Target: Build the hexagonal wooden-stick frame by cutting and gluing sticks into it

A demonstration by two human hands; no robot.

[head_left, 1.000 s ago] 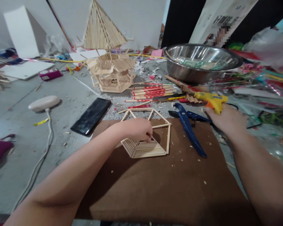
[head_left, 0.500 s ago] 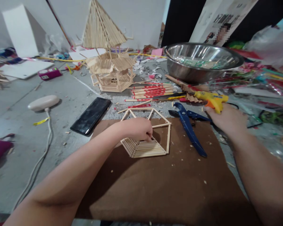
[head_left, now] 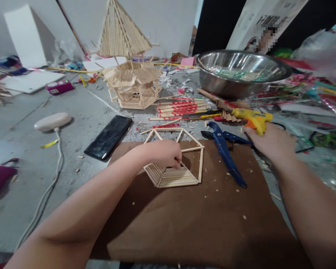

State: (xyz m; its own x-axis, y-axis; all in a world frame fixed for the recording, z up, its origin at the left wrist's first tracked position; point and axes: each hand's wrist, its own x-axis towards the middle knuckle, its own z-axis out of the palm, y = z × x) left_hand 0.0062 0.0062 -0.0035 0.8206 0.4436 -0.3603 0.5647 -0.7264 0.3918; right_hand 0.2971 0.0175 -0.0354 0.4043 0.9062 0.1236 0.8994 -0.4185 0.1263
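Observation:
My left hand [head_left: 164,153] rests curled on a small hexagonal frame of wooden sticks [head_left: 175,170] that lies on a brown board [head_left: 190,220]; its fingertips pinch a stick at the frame's middle. Out to the right, my right hand [head_left: 270,142] is closed around the handle of a yellow glue gun [head_left: 253,118], whose nozzle points left over the table. Blue-handled cutters [head_left: 225,153] lie between the two hands on the board's far edge.
A tall stick pagoda model [head_left: 130,63] stands at the back centre. A steel bowl [head_left: 240,73] sits back right, a bundle of red-printed chopsticks [head_left: 182,107] before it. A black phone [head_left: 108,137] and a white corded device [head_left: 52,122] lie left. Clutter fills the right side.
Almost nothing has changed; the view has shifted very slightly and both hands stay where they were.

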